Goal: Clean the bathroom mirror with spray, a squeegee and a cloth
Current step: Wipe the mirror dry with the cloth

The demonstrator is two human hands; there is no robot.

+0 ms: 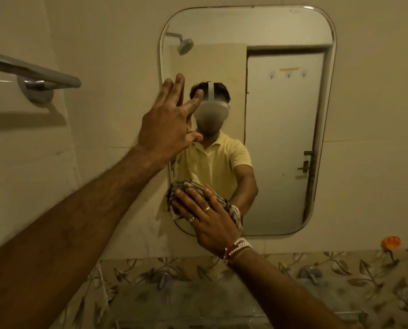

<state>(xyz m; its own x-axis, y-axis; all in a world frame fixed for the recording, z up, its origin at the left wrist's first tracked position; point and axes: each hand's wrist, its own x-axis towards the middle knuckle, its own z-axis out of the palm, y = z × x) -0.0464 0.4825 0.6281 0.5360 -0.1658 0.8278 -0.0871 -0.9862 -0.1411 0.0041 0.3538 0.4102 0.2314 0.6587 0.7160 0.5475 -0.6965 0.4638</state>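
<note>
I have my right hand [206, 217] pressed flat, fingers spread, on the cloth [186, 186] against the mirror [281, 115] at its lower left corner; the cloth is pinned under the palm rather than gripped, so I judge it could slide out and drop toward the sink if I ease the pressure; my left hand [168, 119] is open and empty, fingertips at the mirror's left edge; bare fingers there may smear the glass I am wiping; spray and squeegee are not in view; the towel bar [32, 72] is near my left arm, an easy knock.
</note>
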